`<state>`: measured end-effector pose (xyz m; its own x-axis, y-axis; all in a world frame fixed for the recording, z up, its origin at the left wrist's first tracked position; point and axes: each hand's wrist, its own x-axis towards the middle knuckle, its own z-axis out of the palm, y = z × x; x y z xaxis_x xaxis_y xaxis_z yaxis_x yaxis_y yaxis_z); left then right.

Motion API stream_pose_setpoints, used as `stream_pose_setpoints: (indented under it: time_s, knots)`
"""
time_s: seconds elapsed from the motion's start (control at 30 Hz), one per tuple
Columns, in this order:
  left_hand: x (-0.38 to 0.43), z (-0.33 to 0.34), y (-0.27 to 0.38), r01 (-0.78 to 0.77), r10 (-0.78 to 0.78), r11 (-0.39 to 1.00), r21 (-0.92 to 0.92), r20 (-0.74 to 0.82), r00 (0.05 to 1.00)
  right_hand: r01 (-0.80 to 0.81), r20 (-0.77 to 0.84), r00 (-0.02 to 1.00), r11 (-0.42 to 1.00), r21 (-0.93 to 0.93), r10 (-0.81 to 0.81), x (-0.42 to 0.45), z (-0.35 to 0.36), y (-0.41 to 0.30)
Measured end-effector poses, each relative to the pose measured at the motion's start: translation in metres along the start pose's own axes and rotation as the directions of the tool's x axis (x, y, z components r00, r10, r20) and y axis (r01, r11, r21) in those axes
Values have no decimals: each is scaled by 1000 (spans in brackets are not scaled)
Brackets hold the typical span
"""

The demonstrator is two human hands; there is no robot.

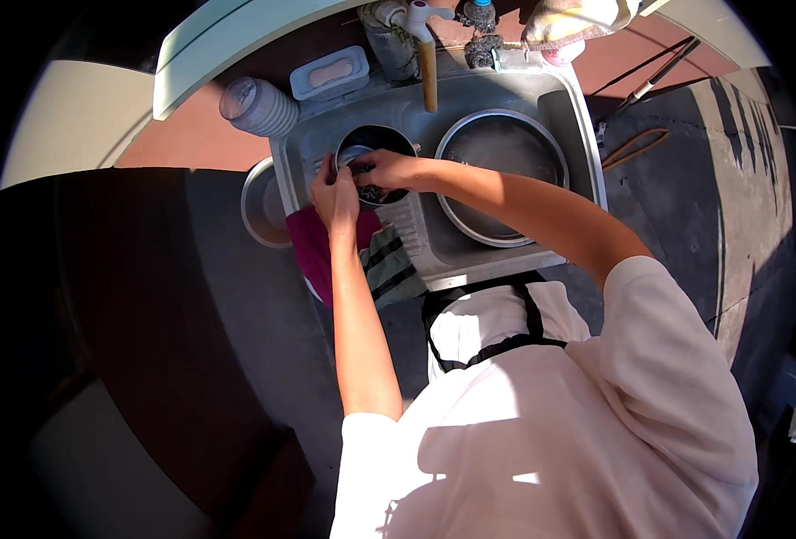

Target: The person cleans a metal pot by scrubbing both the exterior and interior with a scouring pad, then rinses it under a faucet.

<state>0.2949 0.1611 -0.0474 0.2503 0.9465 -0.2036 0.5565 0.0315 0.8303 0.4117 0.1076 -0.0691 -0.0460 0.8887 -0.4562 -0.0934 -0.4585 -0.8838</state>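
Note:
A round metal pot [398, 138] with a dark inside stands on the ribbed left part of a metal sink [438, 269]. At the pot's left edge, my left hand [336, 195] has its fingers closed on the rim. My right hand [383, 168] reaches into the pot, and its fingertips press on a dark, wet-looking scrubber or residue; which of these cannot be told. Beside it a pale, shiny round thing shows inside the pot. A wide round metal basin [496, 232] sits in the sink bowl to the right. Above stands a tap [428, 74] with a tan spout.
Behind the sink are a white soap dish [330, 89] with soap, stacked translucent containers [260, 108] and dark scouring pads [483, 50]. A magenta cloth [310, 242] and a striped green cloth [391, 269] hang at the front left. Another basin [253, 202] lies left of the sink.

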Motion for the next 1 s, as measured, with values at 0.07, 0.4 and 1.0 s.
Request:
stream_pose_setpoints:
  time_s: [0.07,0.4,1.0]
  knots:
    - [-6,15,-13,59,-44,946,-317,52,998,314,-162,884,815,-488,-438,12,-17,10]
    - [-27,44,-6,-74,48,861,-504,-65,997,295,-142,775,551,-781,-616,-6,-22,11]
    - [-53,43,-21,91,-89,981,-171,23,996,383,78,811,425,-820,-581,-4,-28,60]
